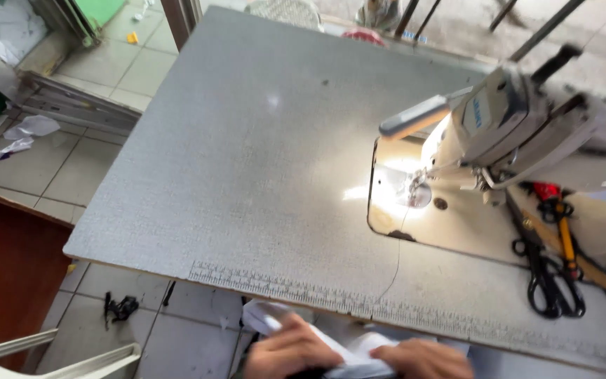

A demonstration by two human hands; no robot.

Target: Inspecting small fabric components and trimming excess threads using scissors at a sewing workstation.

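Both my hands are at the bottom edge of the view, below the front edge of the grey sewing table [247,161]. My left hand [290,351] and my right hand [422,359] grip a piece of white cloth [348,351] between them, blurred by motion. A white sewing machine [527,126] stands at the right of the table, its lamp lighting the needle plate [415,193]. A thin dark thread [396,260] trails from the plate toward the table's front edge.
Black scissors [552,281] and a yellow-handled tool [566,238] lie right of the needle. A ruler scale [282,284] runs along the table's front edge. White scraps [26,130] lie on the tiled floor at left. A brown cabinet [8,274] stands lower left.
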